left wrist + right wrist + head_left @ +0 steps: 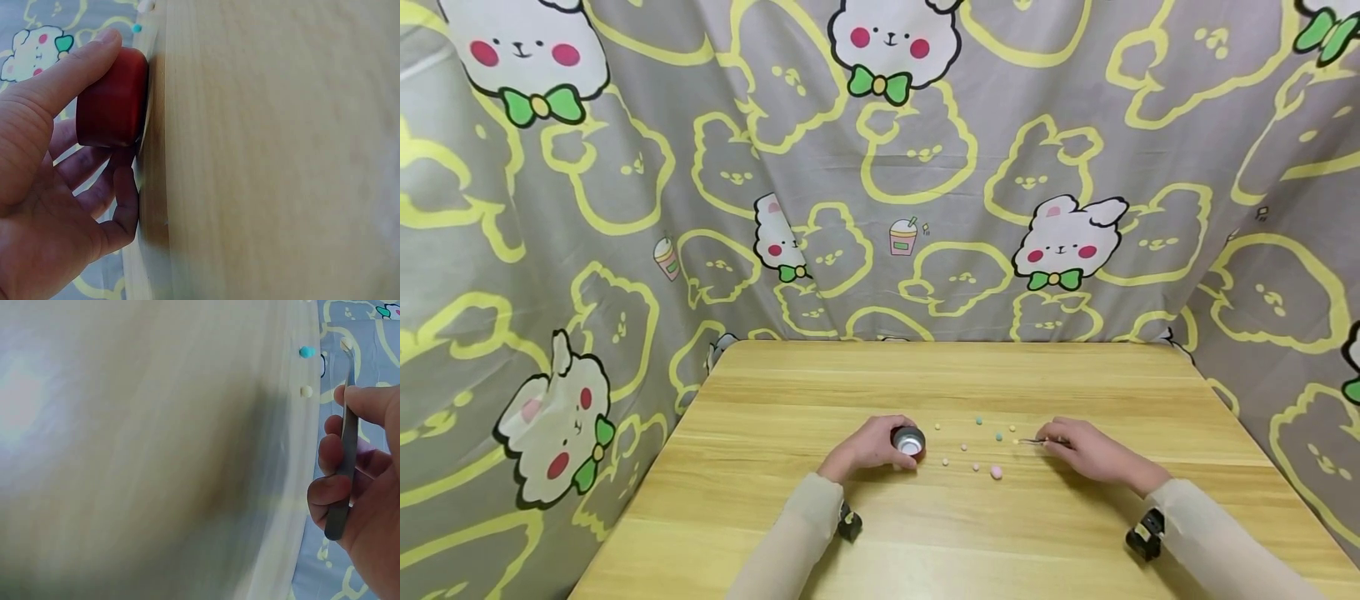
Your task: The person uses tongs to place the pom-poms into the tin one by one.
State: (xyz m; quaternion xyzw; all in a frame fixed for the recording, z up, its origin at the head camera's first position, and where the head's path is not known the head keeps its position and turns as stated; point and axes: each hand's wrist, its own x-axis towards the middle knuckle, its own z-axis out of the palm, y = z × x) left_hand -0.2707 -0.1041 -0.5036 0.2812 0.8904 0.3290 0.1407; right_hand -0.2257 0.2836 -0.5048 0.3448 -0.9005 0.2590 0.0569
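My left hand grips a small round metal container, red outside and silvery inside, its open top facing up. In the left wrist view the thumb lies along one side of the red wall. On the right, my right hand pinches a pair of metal tweezers between thumb and fingers. A pale yellow bead sits at the tweezers' tips, just above the table in the right wrist view. Between the hands lie several small balls, among them a teal one and a larger pink one.
The wooden table carries more scattered beads, including a yellow one and a pale one near the container. A patterned curtain hangs behind the table and along both sides.
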